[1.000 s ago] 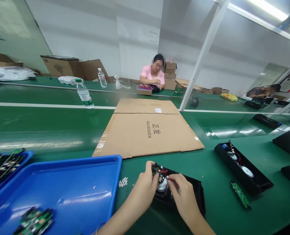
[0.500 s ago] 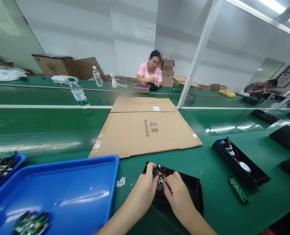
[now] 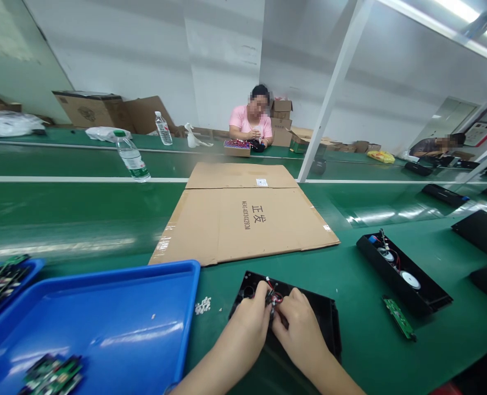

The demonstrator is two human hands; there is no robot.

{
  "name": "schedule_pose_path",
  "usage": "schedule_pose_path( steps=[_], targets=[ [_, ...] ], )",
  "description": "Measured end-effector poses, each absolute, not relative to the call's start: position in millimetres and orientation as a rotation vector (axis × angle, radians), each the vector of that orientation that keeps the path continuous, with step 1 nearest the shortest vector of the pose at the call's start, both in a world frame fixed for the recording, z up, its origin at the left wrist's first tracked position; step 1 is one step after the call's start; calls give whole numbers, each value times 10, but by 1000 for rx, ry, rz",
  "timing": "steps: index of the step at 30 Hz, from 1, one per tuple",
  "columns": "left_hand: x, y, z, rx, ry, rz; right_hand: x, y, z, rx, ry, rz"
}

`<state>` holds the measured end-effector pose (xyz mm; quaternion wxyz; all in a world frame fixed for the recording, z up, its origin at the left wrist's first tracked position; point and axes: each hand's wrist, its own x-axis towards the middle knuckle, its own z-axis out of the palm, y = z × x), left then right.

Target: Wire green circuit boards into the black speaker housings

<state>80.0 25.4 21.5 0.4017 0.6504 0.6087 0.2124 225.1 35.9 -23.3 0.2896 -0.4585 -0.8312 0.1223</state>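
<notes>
One small circuit board [image 3: 273,298], dark and partly hidden by fingers, sits above a black speaker housing [image 3: 325,321], with thin red wires [image 3: 279,299] beside it. The person's left hand [image 3: 248,317] pinches the board between thumb and fingers; the right hand [image 3: 298,323] has its fingers curled in against the same spot, though exactly what they grip cannot be told. The housing lies near the close edge of the green bench [image 3: 367,340]. Just left of it is a loose pile of small white pieces [image 3: 202,305], next to the right rim of a blue tray [image 3: 144,271] that holds several green boards [image 3: 54,376] toward its near side. A second blue tray [image 3: 37,267], heaped with boards, stands left of that one. Beyond the hands lies a flattened cardboard carton [image 3: 227,225]. Toward the bench's right side, an open speaker housing [image 3: 403,269] shows two round drivers, and a long green circuit board [image 3: 398,318] rests just in front of it. Farther off are a green-capped bottle [image 3: 132,156] and a co-worker in a pink shirt [image 3: 241,118].
</notes>
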Motion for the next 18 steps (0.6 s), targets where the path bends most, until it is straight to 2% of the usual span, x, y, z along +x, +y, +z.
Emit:
schedule_pose_path(
  steps=[8, 18],
  targets=[
    [644, 241, 194, 1607, 1330, 688, 2295, 365, -282, -1152, -2169, 353],
    [569, 242, 393, 1698, 1366, 492, 2285, 360, -265, -1085, -2201, 356]
  ],
)
